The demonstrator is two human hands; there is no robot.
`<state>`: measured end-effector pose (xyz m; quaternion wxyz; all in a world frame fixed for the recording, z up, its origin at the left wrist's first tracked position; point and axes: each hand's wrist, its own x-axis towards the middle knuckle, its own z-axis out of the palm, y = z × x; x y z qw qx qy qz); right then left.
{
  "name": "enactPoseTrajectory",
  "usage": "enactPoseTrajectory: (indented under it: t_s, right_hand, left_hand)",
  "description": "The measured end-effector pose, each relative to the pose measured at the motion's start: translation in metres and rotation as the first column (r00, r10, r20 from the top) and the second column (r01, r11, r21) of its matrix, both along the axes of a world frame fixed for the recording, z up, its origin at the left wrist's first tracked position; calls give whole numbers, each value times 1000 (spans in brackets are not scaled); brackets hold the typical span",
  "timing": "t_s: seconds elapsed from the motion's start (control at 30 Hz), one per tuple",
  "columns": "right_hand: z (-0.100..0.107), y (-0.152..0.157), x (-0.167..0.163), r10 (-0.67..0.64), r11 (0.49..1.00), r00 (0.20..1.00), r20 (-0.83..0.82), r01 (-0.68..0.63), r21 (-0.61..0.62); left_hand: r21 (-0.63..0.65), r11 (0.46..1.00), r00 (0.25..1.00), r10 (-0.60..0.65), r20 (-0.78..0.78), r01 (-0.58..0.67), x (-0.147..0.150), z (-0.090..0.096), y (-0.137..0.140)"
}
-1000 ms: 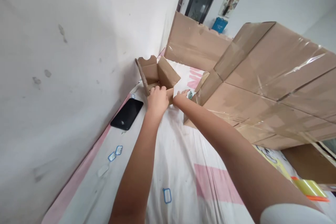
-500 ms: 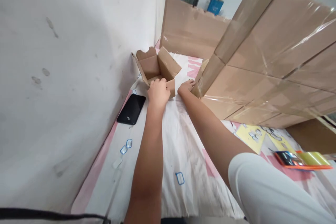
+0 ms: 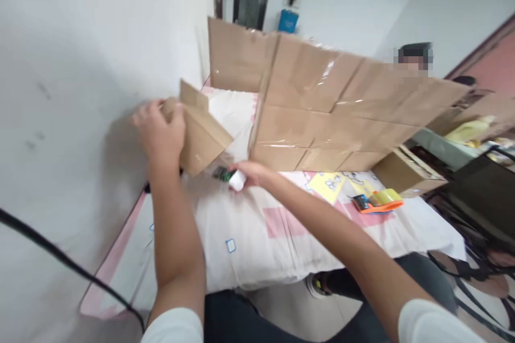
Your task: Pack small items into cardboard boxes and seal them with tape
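Note:
My left hand (image 3: 160, 131) grips a small open cardboard box (image 3: 203, 139) by its far left side, close to the white wall. The box is tilted, with one flap standing up, and its inside is hidden from me. My right hand (image 3: 251, 172) is closed around a small item with a white end (image 3: 237, 180), just below the box's lower right corner. Clear material with dark green print shows beyond the white end. Blur hides its exact kind. Behind my right hand stand cardboard boxes (image 3: 298, 123), stacked and wrapped in clear tape.
A white and pink cloth (image 3: 257, 257) covers the table, with a blue-edged label (image 3: 230, 245) on it. To the right lie an orange tape dispenser (image 3: 380, 202), yellow printed sheets (image 3: 328, 186) and another cardboard box (image 3: 408, 171). A black cable (image 3: 72, 262) crosses the lower left. A person (image 3: 414, 59) is beyond the stack.
My left hand has lifted and tilted the small box, moving it left towards the wall. My right hand has come away from the stack's edge and now holds the white-ended item. The view has turned right.

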<state>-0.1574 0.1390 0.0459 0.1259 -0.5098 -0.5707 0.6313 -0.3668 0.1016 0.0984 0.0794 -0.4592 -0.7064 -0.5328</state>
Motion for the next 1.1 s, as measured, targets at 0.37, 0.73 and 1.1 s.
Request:
enactPoseTrajectory:
  t_s: [0.37, 0.73, 1.1]
  right_hand:
    - [-1, -143, 277, -535, 834, 546, -645, 219, -507]
    - [13, -152, 306, -353, 847, 280, -893, 502, -178]
    - [78, -158, 330, -111, 785, 455, -883, 585, 203]
  left_hand:
    - [-37, 976, 958, 203, -203, -215, 60, -1, -101]
    - [224, 847, 875, -474, -93, 483, 137, -65, -175]
    - [246, 520, 535, -845, 3, 818, 229, -65, -98]
